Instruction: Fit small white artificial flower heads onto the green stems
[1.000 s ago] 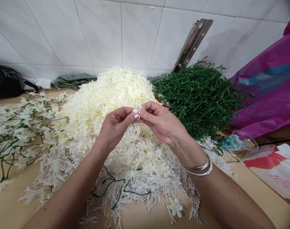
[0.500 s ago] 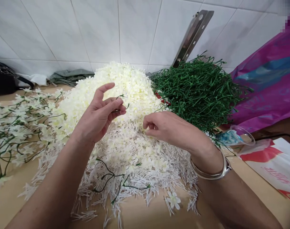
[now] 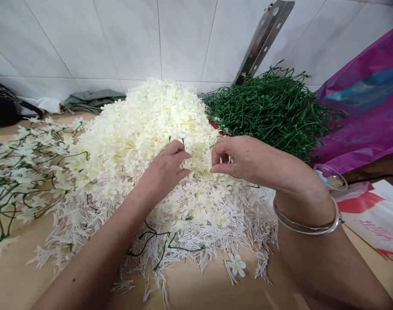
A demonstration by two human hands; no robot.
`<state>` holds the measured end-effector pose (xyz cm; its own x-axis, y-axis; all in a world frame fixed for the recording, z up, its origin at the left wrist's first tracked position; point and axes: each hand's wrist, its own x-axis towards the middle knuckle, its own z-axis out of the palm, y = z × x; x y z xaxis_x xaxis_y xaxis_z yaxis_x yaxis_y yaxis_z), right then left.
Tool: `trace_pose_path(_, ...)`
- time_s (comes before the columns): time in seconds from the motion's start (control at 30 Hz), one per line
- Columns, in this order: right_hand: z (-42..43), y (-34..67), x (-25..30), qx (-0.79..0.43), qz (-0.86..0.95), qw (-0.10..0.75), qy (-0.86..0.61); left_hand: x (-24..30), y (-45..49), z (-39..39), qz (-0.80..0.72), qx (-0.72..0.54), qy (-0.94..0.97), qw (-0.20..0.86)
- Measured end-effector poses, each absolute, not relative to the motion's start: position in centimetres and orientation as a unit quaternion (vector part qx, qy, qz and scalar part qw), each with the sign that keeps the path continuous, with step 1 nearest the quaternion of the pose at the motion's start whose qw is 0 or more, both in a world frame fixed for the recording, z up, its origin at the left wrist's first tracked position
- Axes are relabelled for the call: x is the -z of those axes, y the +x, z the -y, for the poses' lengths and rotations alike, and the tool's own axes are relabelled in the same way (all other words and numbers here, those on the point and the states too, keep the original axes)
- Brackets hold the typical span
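A big heap of cream artificial flower petals (image 3: 151, 125) rises in the middle of the tan table. My left hand (image 3: 165, 170) rests on its front slope, fingers closed round a thin green stem (image 3: 182, 142) whose tips poke up above the knuckles. My right hand (image 3: 244, 159) is just to the right, thumb and forefinger pinched together over the petals; what they hold is too small to make out. Silver bangles (image 3: 307, 224) circle my right wrist. White stamen pieces (image 3: 215, 241) are spread below both hands.
A pile of green plastic stems (image 3: 273, 107) lies at the back right, a metal bracket (image 3: 264, 38) leaning on the tiled wall behind it. Finished flower sprigs (image 3: 22, 172) lie at the left. A purple plastic bag (image 3: 367, 116) and a printed bag (image 3: 370, 219) sit right.
My hands were joined over a small flower, then parted; the left lifted with a green stem and has now dropped onto the heap. The right moved up close beside it.
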<state>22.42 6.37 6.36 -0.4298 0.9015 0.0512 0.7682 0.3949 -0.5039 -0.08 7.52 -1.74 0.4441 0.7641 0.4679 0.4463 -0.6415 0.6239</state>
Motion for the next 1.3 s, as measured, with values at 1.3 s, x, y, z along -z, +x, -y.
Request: trace_pose_path(1.3,-6.0,17.6,-5.3,-0.364,0.61,0.591,-0.382,-1.9,0.9,-6.4,-0.296,-0.515,0.242,0.767)
